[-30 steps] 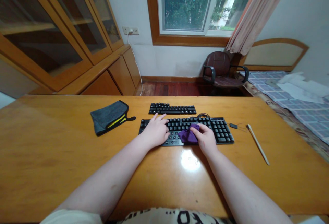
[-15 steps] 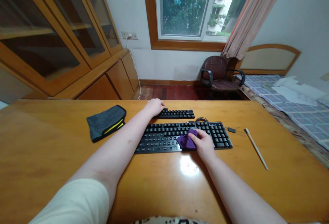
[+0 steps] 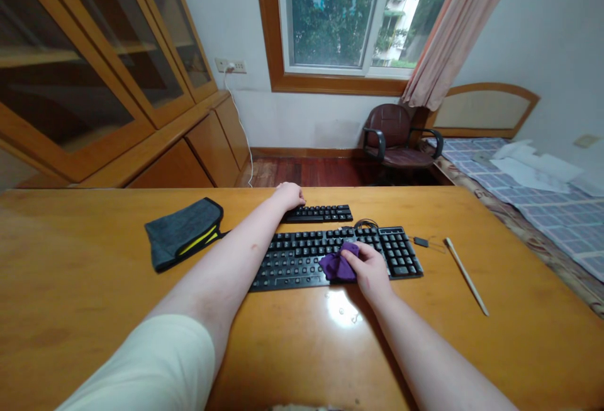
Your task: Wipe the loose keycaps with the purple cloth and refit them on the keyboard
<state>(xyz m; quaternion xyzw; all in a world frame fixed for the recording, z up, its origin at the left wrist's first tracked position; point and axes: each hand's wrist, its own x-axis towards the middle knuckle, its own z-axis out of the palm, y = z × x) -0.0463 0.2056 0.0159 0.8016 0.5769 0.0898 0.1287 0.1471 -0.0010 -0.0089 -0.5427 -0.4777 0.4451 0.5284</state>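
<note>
Head | right hand: 1 purple cloth | 1 keyboard | 1 keycap cluster

We face a white wall with a wood-framed sliding window, a pink curtain hanging at its right. At our left stands a glass-doored wooden cabinet; a maroon office armchair sits on reddish floorboards near a plaid-covered bed.

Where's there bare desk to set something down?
Bare desk lies left of the gray cloth, right of the stick, and nearside between the arms. Crowded: the keyboard, with right hand and purple cloth, and keycaps at left hand.
</note>
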